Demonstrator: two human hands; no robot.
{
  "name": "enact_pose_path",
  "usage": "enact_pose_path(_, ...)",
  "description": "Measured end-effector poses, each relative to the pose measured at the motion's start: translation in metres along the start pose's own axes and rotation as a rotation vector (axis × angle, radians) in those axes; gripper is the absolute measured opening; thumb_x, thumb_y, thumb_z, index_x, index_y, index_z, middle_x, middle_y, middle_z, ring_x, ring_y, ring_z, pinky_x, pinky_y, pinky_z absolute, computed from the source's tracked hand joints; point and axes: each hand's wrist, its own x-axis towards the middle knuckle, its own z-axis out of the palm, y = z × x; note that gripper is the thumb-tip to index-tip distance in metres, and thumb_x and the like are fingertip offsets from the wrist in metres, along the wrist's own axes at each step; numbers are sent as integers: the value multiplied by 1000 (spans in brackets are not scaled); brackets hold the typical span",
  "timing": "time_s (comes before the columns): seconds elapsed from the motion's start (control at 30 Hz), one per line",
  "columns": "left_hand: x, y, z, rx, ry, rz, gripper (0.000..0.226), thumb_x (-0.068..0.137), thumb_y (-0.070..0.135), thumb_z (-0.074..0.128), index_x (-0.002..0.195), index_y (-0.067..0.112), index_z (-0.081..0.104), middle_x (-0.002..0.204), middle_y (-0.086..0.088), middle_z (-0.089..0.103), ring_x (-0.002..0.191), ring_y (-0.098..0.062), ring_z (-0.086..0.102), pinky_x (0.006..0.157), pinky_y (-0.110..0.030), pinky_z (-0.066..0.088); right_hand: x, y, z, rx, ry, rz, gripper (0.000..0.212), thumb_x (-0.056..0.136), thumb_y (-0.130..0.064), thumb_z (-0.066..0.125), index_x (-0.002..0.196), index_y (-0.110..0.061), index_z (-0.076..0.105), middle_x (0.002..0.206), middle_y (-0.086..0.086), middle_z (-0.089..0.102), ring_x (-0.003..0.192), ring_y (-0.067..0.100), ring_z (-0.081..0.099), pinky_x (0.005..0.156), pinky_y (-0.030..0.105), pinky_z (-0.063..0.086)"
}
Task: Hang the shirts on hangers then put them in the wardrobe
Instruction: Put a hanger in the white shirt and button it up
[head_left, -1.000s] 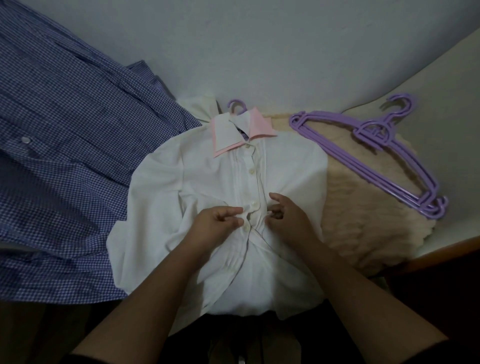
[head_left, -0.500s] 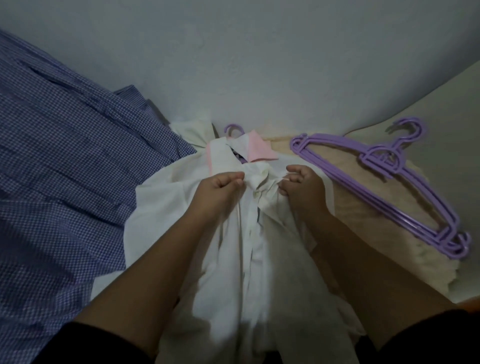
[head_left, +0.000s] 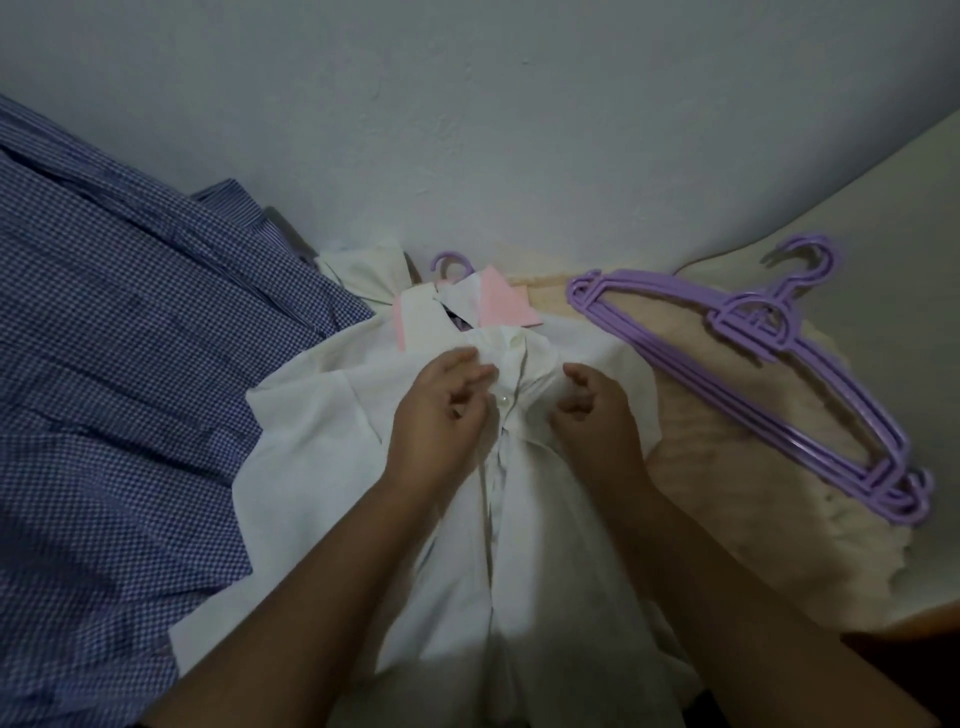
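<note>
Both hands, left hand (head_left: 441, 405) and right hand (head_left: 592, 410), seemingly pinch the soft, limp white shirt (head_left: 519, 519) at its button placket, best lifted by the hanger hook (head_left: 451, 264).

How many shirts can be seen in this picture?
2. The white shirt lies in the middle, under both hands. The blue checked shirt lies to its left. White cloth behind the collar may be another, partly hidden.

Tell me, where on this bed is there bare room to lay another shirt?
Little. The pale bare surface right of the stacked purple plastic hangers is free. The blue checked shirt fills the left; the white shirt with pink collar, under both hands, fills the middle; the cream fluffy cushion lies beneath the hangers.
</note>
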Motion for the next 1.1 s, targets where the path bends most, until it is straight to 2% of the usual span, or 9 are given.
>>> enact_pose_path(0.13, -32, 7, 12, -30, -48, -142, 30, 92, 16, 59, 119, 26, 66, 88, 11, 68, 76, -2, 63, 78, -16, 51, -26, 0, -6, 4, -102, 70, 45, 84, -4, 63, 125, -17, 53, 102, -2, 58, 83, 11, 56, 71, 13, 41)
enact_pose_path(0.23, -46, 0, 11, 55, -79, -254, 39, 93, 19, 55, 132, 24, 56, 88, 4, 71, 78, -6, 65, 80, -21, 50, -36, -3, -10, 85, -163, 161, 38, 85, -2, 58, 119, -17, 55, 87, -4, 64, 78, 13, 61, 69, 20, 49)
enact_pose_path(0.37, -56, -6, 2, 107, -101, -359, 54, 86, 17, 63, 138, 23, 49, 75, 7, 65, 75, -8, 62, 77, -21, 50, -45, -3, -8, 275, -192, 379, 32, 85, 8, 49, 112, -8, 55, 79, 9, 61, 55, 19, 54, 42, 22, 40)
enact_pose_path(0.47, -59, -7, 2, 164, -154, -364, 46, 79, 19, 73, 116, 39, 54, 92, 2, 65, 90, -17, 63, 86, -32, 51, -47, 2, -3, 134, -184, 338, 31, 81, 5, 59, 111, -5, 59, 77, 7, 61, 59, 19, 56, 50, 26, 47)
enact_pose_path(0.53, -60, -4, 4, 212, -169, -328, 39, 77, 23, 75, 100, 42, 50, 95, 0, 63, 90, -20, 62, 85, -40, 52, -49, 1, -1, -1, -194, 276, 30, 79, -3, 67, 108, -8, 62, 79, 1, 62, 72, 18, 61, 71, 30, 53)
enact_pose_path(0.6, -61, -1, 7, 230, -168, -252, 57, 77, 26, 76, 126, 31, 48, 100, 9, 56, 93, -14, 58, 87, -35, 51, -51, -2, 1, -115, -218, 228, 29, 79, -9, 69, 108, -12, 65, 89, 0, 64, 86, 15, 61, 83, 26, 49)
enact_pose_path(0.7, -57, 2, 10, 272, -200, -185, 60, 80, 19, 72, 133, 21, 43, 94, 9, 55, 89, -13, 57, 84, -35, 51, -51, -3, 3, -157, -268, 195, 29, 84, -12, 66, 113, -9, 66, 107, 4, 67, 97, 15, 61, 86, 20, 44)
enact_pose_path(0.8, -55, -7, 11, 284, -220, -267, 54, 82, 15, 66, 132, 22, 48, 86, 7, 62, 83, -13, 61, 82, -36, 53, -48, -2, 3, -198, -309, 203, 31, 85, -15, 66, 115, -9, 66, 114, 5, 67, 106, 16, 61, 85, 16, 39)
enact_pose_path(1.1, -59, -13, 14, 215, -187, -423, 13, 87, 17, 64, 92, 18, 76, 82, -1, 74, 71, -17, 68, 72, -32, 57, -49, 0, 4, -255, -308, 147, 13, 84, -16, 65, 94, -10, 71, 91, 2, 68, 86, 14, 61, 73, 20, 41)
